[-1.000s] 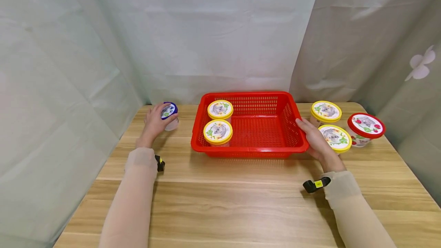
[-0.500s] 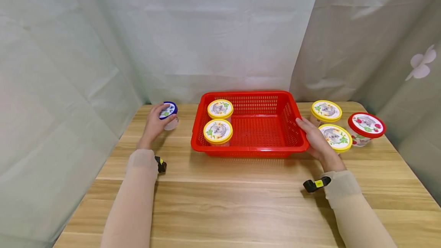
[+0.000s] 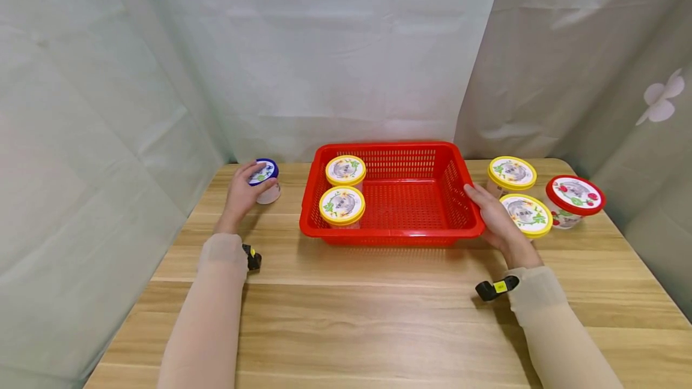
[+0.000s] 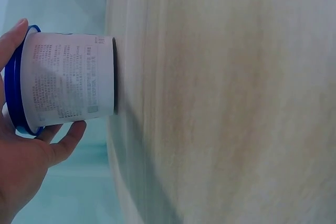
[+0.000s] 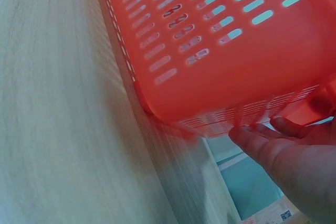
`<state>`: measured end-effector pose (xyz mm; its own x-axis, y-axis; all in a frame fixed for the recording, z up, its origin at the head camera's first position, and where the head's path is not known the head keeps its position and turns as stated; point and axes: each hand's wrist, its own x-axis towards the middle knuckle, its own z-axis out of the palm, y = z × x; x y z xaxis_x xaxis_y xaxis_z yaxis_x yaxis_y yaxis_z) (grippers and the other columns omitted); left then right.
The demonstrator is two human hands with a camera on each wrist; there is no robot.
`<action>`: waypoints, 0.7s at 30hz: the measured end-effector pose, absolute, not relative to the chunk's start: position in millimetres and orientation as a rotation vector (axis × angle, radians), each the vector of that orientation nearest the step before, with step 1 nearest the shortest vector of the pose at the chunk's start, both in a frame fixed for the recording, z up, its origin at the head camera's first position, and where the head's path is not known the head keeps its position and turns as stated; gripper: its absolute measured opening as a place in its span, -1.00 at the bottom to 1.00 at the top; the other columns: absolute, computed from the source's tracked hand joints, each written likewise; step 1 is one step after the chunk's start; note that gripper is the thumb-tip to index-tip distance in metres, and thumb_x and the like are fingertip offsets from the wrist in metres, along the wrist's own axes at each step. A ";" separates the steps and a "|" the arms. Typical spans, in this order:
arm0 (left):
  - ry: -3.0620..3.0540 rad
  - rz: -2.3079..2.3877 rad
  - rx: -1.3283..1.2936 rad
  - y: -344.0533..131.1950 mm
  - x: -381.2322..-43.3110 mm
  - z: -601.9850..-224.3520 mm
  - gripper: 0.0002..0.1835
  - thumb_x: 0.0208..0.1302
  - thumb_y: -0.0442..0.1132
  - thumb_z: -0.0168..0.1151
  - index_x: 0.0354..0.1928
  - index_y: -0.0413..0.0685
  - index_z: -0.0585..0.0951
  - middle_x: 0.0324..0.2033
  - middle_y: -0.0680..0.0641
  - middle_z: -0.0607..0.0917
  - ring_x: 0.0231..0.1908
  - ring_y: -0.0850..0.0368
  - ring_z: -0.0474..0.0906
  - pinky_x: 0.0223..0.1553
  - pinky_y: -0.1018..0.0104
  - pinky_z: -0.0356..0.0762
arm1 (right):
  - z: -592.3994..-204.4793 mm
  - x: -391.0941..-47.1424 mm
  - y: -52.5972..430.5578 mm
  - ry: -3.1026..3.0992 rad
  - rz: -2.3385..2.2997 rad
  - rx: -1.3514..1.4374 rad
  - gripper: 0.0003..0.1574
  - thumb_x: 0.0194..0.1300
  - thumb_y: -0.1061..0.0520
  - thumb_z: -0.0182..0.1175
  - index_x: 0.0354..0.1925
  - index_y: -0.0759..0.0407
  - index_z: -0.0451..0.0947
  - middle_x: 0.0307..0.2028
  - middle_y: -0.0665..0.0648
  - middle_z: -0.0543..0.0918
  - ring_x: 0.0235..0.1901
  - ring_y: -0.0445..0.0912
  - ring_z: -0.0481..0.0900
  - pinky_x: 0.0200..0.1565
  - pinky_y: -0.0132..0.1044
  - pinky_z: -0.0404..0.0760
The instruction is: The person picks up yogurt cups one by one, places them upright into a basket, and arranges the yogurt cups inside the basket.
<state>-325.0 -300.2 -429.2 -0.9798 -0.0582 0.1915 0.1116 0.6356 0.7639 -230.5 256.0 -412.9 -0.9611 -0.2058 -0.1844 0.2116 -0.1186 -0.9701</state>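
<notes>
At the table's left side my left hand (image 3: 241, 192) holds a paper tub with a blue lid (image 3: 268, 194), its fingers and thumb spread around the lid. In the left wrist view the tub (image 4: 68, 77) shows printed text on its white side, and its base meets the wood. My right hand (image 3: 497, 218) grips the right end of a red plastic basket (image 3: 391, 234). Its thumb lies at the rim, while the fingers touch the outer wall, as the right wrist view shows. Inside the basket, two yellow-lidded tubs, one front (image 3: 342, 206) and one behind (image 3: 346, 170), stand at the left.
Right of the basket are two more yellow-lidded tubs, a back one (image 3: 512, 173) and a front one (image 3: 526, 216) close to my right wrist. A larger red-lidded tub (image 3: 575, 197) stands beside them. Pale curtains (image 3: 346, 65) hang behind the wooden table (image 3: 367, 317).
My left hand and forearm have shifted very slightly at the blue-lidded tub. The right hand, basket and other tubs look unmoved.
</notes>
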 end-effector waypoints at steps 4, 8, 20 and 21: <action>-2.648 -1.253 -0.045 -299.9 -324.9 -426.4 -0.29 0.38 -0.03 0.42 0.47 -0.14 0.46 0.57 -0.23 0.20 0.55 -0.30 0.04 0.51 -0.30 0.01 | -412.0 -230.2 256.4 1.885 -2.153 0.013 -0.09 0.62 -0.25 -0.06 0.67 0.07 -0.11 0.19 0.11 0.49 0.01 -0.11 0.62 0.01 -0.26 0.73; -2.646 -1.234 -0.056 -299.1 -324.5 -422.5 -0.30 0.39 -0.01 0.42 0.47 -0.12 0.46 0.57 -0.21 0.21 0.55 -0.30 0.05 0.50 -0.31 0.03 | -411.8 -229.7 256.9 1.897 -2.142 0.008 -0.09 0.62 -0.26 -0.06 0.67 0.05 -0.11 0.19 0.10 0.49 0.02 -0.11 0.62 0.02 -0.26 0.73; -2.589 -1.248 -0.141 -289.8 -323.8 -403.8 -0.33 0.36 -0.07 0.44 0.44 -0.14 0.50 0.55 -0.22 0.26 0.52 -0.29 0.11 0.48 -0.29 0.09 | -413.0 -230.2 256.5 1.871 -2.165 -0.002 -0.10 0.63 -0.24 -0.06 0.66 0.08 -0.11 0.18 0.10 0.50 0.01 -0.12 0.62 0.02 -0.26 0.73; -2.583 -1.252 -0.148 -288.8 -323.7 -401.6 -0.33 0.36 -0.07 0.44 0.43 -0.14 0.50 0.55 -0.21 0.26 0.52 -0.28 0.11 0.47 -0.29 0.09 | -412.9 -230.2 256.2 1.870 -2.165 0.001 -0.09 0.63 -0.24 -0.06 0.66 0.08 -0.11 0.18 0.11 0.49 0.02 -0.12 0.62 0.02 -0.26 0.73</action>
